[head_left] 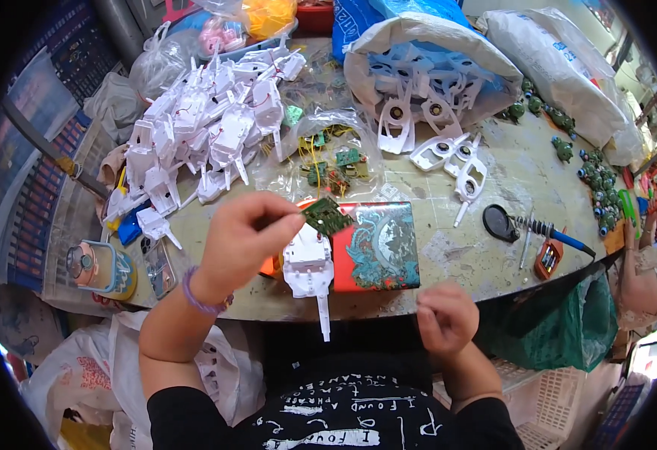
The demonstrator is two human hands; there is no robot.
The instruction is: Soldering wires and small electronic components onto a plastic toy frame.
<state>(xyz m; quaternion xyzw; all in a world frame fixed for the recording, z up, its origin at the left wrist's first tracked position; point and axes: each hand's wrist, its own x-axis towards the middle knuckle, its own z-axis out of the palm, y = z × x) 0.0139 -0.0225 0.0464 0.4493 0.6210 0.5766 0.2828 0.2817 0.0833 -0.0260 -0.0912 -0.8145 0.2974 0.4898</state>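
Note:
Between the thumb and fingertips of my left hand (pixel 250 232) is a small green circuit board (pixel 328 216). It hangs over a white plastic shell (pixel 310 255) with a long narrow stem pointing toward me. That shell lies against a red and teal decorated box (pixel 381 247), its stem reaching past the table's front edge. My right hand (pixel 447 319) hovers apart, just off the box's near right corner. Its fingers are curled in, and whatever may be inside them is hidden. Beyond the box, a clear plastic bag (pixel 336 157) holds more green boards with yellow wires.
White shells (pixel 208 112) heap at the back left. An open sack (pixel 433 37) spills white frames (pixel 463 169). Rightward lie a soldering iron (pixel 568 241), a black round dish (pixel 498 223) and small green parts (pixel 598 187). A bottle (pixel 103 270) stands left. Another person's arm (pixel 636 277) shows far right.

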